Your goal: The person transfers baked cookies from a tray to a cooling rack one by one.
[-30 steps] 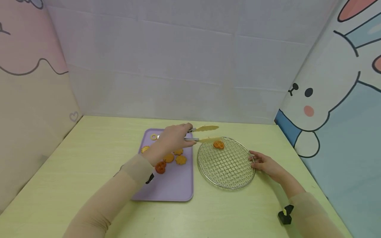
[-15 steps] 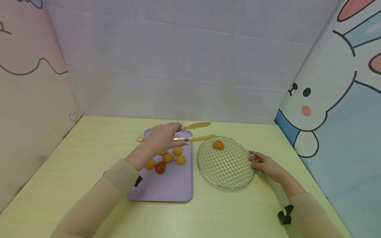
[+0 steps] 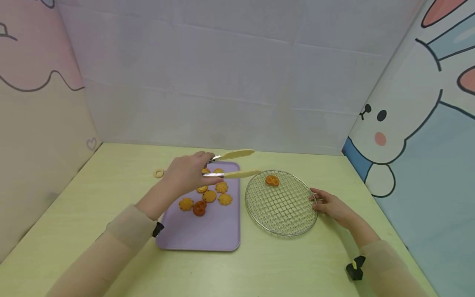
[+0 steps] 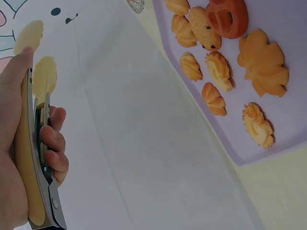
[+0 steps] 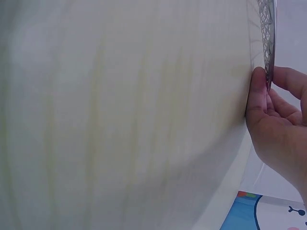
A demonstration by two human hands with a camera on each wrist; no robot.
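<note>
Left hand grips tongs, right hand pinches the rim of a wire rack

At the far left stands a wall panel (image 3: pixel 44 132) in pink and cream, with a small heart drawn low near the corner. On the pale yellow desk (image 3: pixel 282 268), next to the right, the left hand (image 3: pixel 184 172) reaches in over a purple tray (image 3: pixel 200 235). Its fingers are curled round a pair of tongs (image 3: pixel 241 174), and a small yellowish ring (image 3: pixel 155 174) shows just left of that hand. The tongs' two yellow tips stand apart and point right, with the lower one reaching the edge of the rack in the head view.

Golden cookies (image 3: pixel 209 196) are scattered over the far and middle part of the tray, some hidden by the hand; a darker, reddish-brown pretzel-shaped cookie (image 3: pixel 199 208) lies nearest the person. The near part of the tray is bare.

Just right of the tray is a round wire rack (image 3: pixel 285 206). One orange-brown pretzel (image 3: pixel 272 180) lies on it, near its far edge. The right hand (image 3: pixel 332 208) holds the rack's right rim between thumb and fingers. Farthest right, another wall panel (image 3: pixel 426 185) shows a cartoon rabbit.
</note>
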